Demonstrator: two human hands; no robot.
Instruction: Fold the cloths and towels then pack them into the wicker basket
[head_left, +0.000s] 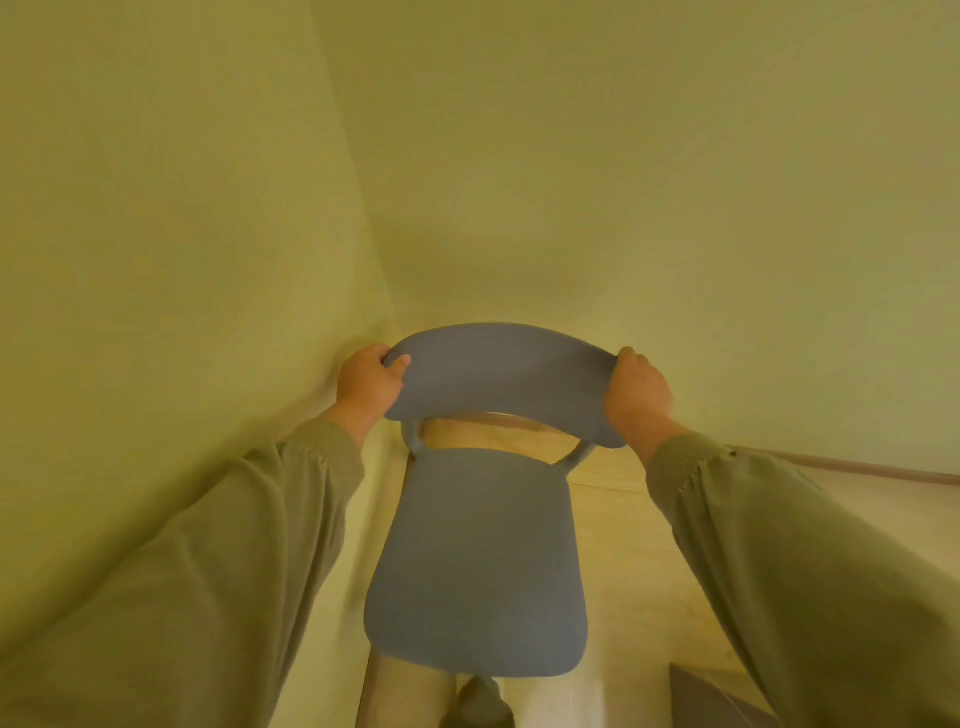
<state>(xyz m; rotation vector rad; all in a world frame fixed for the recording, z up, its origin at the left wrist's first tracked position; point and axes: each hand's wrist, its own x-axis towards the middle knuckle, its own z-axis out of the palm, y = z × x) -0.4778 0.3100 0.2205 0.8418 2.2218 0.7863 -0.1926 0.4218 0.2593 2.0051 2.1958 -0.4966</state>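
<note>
Two pale green walls (156, 208) meet in a corner and fill most of the head view. Below them come the two wide green sleeves (182, 571) of the person, reaching forward from both lower corners. Between the sleeves is a blue chair (475, 561), which appears to be lifted and tilted toward the camera, its seat over a light floor (613, 571). A brown skirting board (857, 467) runs along the foot of the right wall, and a dark grey shape (711, 696) at the bottom edge is too cropped to name. The left hand (366, 387) holds the left end of the curved backrest (498, 369), and the right hand (636, 397) holds the right end; the grip of each hand is clamped on the backrest, the fingers wrapped behind it and the left thumb on the front. Several things could go wrong from here, in my judgement. The chair is very near to the left wall, so a swing could knock the backrest or a leg against it. The legs are hidden under the seat, so one could catch on the floor or on the dark shape. The smooth backrest could also slide if one grip loosens. The cloths, the towels and the wicker basket are nowhere in this view, so I cannot say where they are or how they look; folding seems not yet begun.
</note>
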